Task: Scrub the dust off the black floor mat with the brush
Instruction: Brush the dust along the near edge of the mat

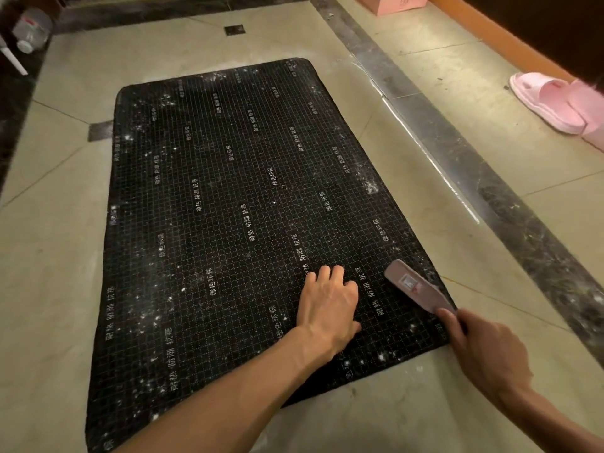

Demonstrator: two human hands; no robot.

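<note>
A black floor mat (pixel 228 197) with a white grid and printed characters lies flat on the tiled floor. White dust specks dot its left side, far end and near right corner. My left hand (pixel 328 305) presses on the mat near its right side, fingers bent at the tips. My right hand (pixel 487 351) grips the handle of a pinkish flat brush (pixel 415 287). The brush head rests on the mat's right edge, close to the near right corner, just right of my left hand.
Beige tiles (pixel 55 243) surround the mat. A dark marble strip (pixel 483 178) runs along the right. Pink slippers (pixel 555 103) lie at the far right, a pink box (pixel 398 3) at the top, a clear plastic bottle (pixel 32 29) at the top left.
</note>
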